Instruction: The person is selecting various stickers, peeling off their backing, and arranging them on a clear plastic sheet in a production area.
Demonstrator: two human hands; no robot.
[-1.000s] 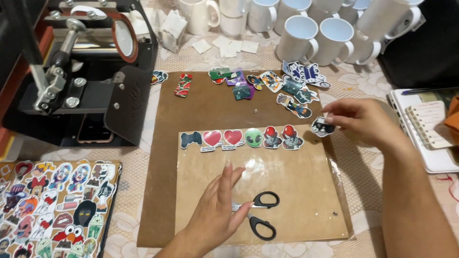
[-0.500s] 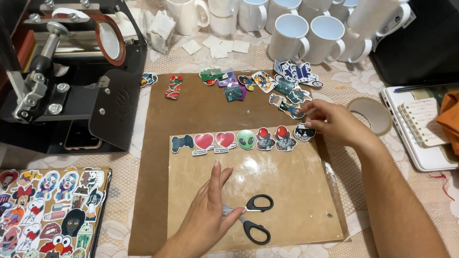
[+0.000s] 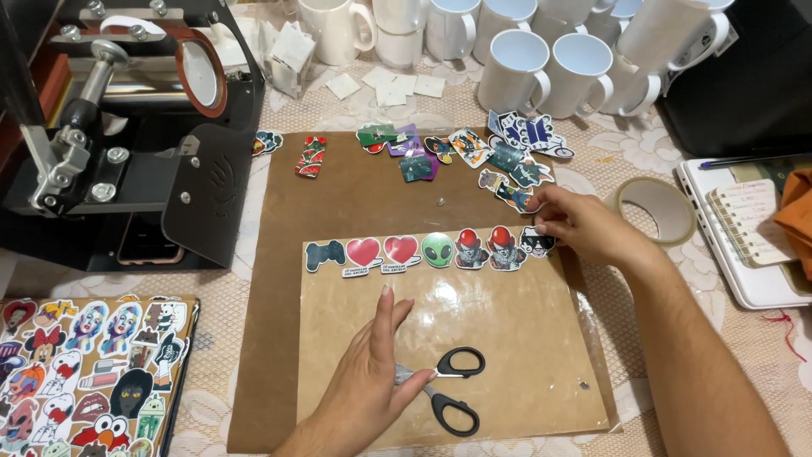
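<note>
The right hand [image 3: 584, 227] sits at about two o'clock on the brown board [image 3: 338, 186], its fingertips pinched on a small sunglasses-face sticker [image 3: 536, 243] that lies at the right end of a row of cut-out stickers [image 3: 419, 250]: a game controller, two red hearts, a green alien and two red-capped figures, all lined along the top edge of a clear plastic sheet [image 3: 507, 338]. The left hand [image 3: 370, 381] lies flat and spread at six o'clock, pressing the sheet, its thumb touching black-handled scissors [image 3: 448, 389] just beside it. Loose stickers [image 3: 474, 156] scatter at twelve o'clock, white mugs [image 3: 524, 72] behind them. A tape roll [image 3: 655, 207] rests at three o'clock, a mug press [image 3: 127, 127] at ten, and a sticker-covered laptop [image 3: 85, 372] at eight.
</note>
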